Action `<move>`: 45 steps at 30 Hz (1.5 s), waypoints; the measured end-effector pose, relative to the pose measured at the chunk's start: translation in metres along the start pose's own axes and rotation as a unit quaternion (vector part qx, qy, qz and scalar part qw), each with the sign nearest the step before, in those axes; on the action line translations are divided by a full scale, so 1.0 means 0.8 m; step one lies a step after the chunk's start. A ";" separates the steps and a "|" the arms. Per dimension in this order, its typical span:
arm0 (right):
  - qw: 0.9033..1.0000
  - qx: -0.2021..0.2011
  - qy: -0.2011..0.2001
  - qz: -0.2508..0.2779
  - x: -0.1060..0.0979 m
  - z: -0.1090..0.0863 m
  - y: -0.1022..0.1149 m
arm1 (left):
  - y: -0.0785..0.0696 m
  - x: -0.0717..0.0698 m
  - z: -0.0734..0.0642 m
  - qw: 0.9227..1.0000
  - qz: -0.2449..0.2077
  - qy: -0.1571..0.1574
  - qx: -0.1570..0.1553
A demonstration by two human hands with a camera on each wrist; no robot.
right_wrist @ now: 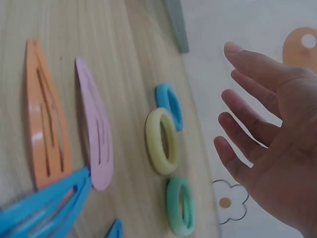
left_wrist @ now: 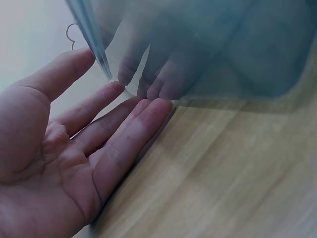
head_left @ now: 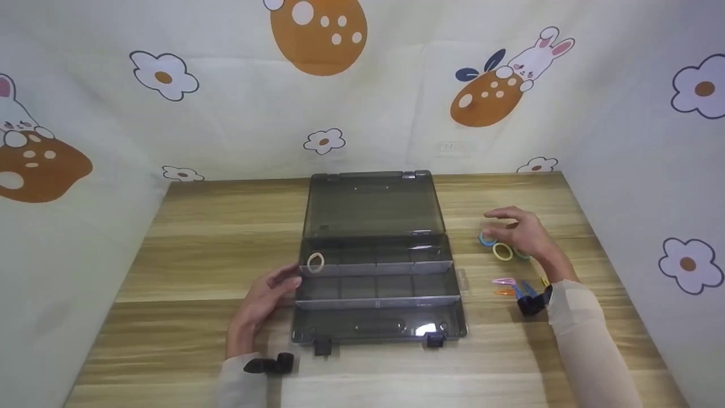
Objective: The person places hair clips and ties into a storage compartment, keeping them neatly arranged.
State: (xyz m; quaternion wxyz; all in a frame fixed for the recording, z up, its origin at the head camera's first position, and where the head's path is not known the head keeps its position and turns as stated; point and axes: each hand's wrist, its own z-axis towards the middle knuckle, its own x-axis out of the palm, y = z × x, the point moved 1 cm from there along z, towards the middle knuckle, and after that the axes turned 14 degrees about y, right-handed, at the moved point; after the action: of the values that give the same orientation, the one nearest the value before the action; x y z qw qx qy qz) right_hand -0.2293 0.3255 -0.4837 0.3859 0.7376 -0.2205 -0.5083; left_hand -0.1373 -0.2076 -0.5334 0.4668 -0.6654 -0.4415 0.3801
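Note:
A smoky see-through divided box (head_left: pixel 379 302) lies with its lid thrown back. Its left side meets my left hand (head_left: pixel 266 300), whose extended fingertips touch the wall in the left wrist view, thumb by the rim. One cream hair tie (head_left: pixel 309 263) is in the back-left compartment. To the right of the box, my right hand (head_left: pixel 524 232) hovers with parted fingers over the loose hair ties and holds nothing. Those are a blue hair tie (right_wrist: pixel 166 101), a yellow hair tie (right_wrist: pixel 153 144) and a green hair tie (right_wrist: pixel 173 206), grouped on the table.
Snap hair clips lie nearer me than the hair ties: a pink clip (head_left: pixel 503 281), an orange clip (head_left: pixel 504 292) and blue clips (head_left: pixel 528 289), with a yellow clip (head_left: pixel 545 281) by the right wrist. Patterned cloth (head_left: pixel 238 124) walls in the wooden table (head_left: pixel 192 272) at back and sides.

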 end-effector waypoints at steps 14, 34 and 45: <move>0.994 0.091 0.056 -0.033 -0.009 0.012 -0.017 | 0.003 0.001 0.001 1.000 -0.010 0.015 0.008; 0.991 0.046 0.007 -0.125 -0.002 0.027 -0.014 | 0.003 0.000 0.003 1.000 0.007 0.009 0.010; 0.993 0.009 -0.015 -0.117 -0.009 0.028 0.032 | 0.004 -0.001 0.000 1.000 -0.019 0.009 0.000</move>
State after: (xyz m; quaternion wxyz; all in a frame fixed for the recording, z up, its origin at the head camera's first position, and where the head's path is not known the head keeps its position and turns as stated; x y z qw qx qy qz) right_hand -0.2510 0.3074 -0.4634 0.3136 0.7540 -0.1427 -0.5593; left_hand -0.1367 -0.2090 -0.5360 0.4781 -0.6598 -0.4500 0.3654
